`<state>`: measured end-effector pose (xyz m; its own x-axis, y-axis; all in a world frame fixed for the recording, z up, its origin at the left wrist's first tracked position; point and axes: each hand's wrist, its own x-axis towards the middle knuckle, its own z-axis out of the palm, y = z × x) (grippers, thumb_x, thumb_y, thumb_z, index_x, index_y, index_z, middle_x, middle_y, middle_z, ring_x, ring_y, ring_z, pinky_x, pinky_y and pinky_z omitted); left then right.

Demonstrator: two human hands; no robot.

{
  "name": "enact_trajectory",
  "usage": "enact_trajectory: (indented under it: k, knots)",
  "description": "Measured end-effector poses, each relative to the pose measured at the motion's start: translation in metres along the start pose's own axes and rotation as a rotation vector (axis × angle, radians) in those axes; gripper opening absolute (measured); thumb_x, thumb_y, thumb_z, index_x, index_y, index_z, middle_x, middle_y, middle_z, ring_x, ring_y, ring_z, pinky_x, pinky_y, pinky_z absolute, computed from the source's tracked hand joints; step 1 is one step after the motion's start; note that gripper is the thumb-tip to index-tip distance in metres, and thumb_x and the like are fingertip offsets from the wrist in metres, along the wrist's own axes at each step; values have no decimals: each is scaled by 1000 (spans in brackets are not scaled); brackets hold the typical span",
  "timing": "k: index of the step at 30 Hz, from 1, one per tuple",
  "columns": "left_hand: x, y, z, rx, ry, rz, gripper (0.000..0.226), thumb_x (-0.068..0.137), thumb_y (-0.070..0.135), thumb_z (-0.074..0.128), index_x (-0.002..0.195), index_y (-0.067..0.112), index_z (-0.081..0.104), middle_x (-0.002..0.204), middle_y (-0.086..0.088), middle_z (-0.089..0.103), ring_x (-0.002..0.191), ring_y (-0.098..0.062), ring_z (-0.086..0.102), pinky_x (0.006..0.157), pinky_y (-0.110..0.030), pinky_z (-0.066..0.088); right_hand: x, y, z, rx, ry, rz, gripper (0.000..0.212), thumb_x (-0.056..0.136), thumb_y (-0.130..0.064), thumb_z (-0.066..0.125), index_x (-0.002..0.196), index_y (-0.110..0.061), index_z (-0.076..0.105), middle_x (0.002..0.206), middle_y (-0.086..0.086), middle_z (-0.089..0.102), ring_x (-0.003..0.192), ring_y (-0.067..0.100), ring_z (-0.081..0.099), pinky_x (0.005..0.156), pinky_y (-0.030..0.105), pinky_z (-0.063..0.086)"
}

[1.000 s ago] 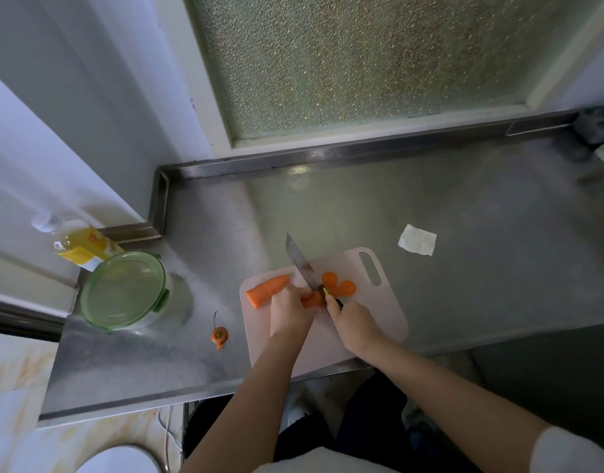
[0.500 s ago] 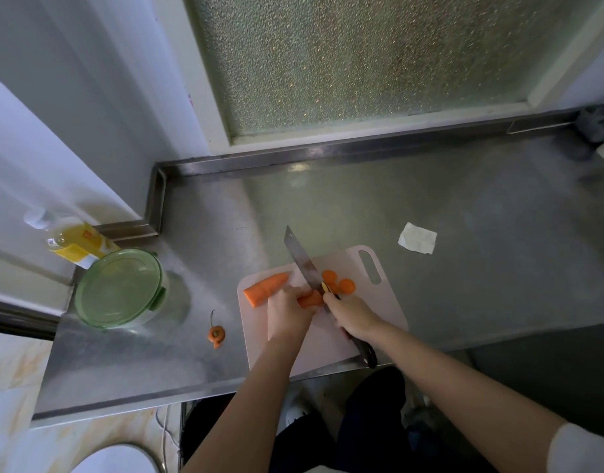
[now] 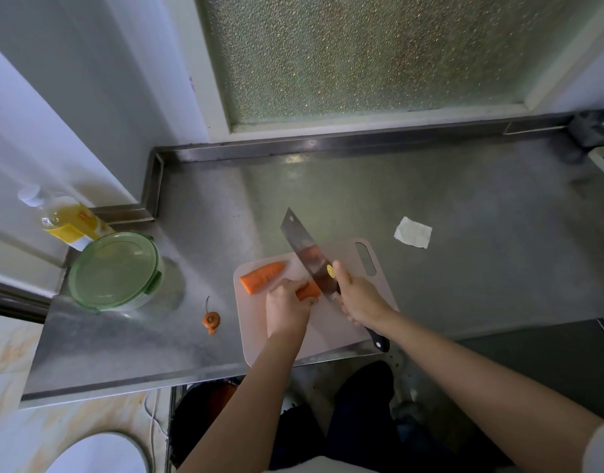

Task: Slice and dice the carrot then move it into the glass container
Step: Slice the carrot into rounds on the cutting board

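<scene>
Forearms both come in from the bottom edge and angle toward each other over the pinkish cutting board (image 3: 327, 336), wrists pretty low to the steel counter (image 3: 464, 268). The left hand (image 3: 286, 308) is knuckles-up with fingers curled down over a carrot chunk (image 3: 308, 291), pinning it to the board so only the orange cut end peeks out on the right. The right hand (image 3: 360, 300) is wrapped tight around the knife (image 3: 305, 254) right where handle meets blade, thumb lying up along the flat by a yellow sticker, and the black butt end pokes out below the wrist. The blade slants up and to the left, tip raised, its heel just beside the held chunk's cut end.

A tapered carrot piece (image 3: 261, 277) lies loose on the board's left side, just beside the left hand. The glass container (image 3: 112, 269), green lid on, sits well off to the left on the counter, with a carrot top (image 3: 211, 319) between it and the board.
</scene>
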<state>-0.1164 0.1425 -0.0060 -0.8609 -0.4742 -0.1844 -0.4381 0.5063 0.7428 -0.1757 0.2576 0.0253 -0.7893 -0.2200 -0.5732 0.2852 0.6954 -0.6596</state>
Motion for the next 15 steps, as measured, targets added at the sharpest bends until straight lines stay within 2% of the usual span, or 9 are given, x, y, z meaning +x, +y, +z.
enact_trajectory:
  k: [9, 12, 15]
  knots:
    - [4, -2, 1, 2, -28, -28, 11, 75, 7, 73, 85, 11, 73, 89, -4, 66, 86, -23, 60, 83, -32, 51, -7, -1, -1, -110, -38, -23, 57, 98, -57, 16, 61, -18, 36, 60, 1, 42, 54, 14, 40, 49, 22, 29]
    - [6, -2, 0, -9, -24, -47, 8, 75, 7, 73, 81, 12, 73, 84, 1, 63, 84, -20, 60, 80, -28, 50, -14, 5, -3, -123, -49, -19, 58, 99, -56, 17, 59, -18, 36, 58, 2, 41, 52, 14, 40, 48, 24, 29]
    - [6, -2, 2, -30, -16, -70, 12, 77, 8, 73, 88, 12, 73, 88, 2, 62, 85, -16, 58, 80, -23, 47, -20, 13, -6, -121, -78, -3, 45, 100, -53, 21, 66, -27, 33, 66, -4, 39, 57, 7, 36, 53, 17, 29]
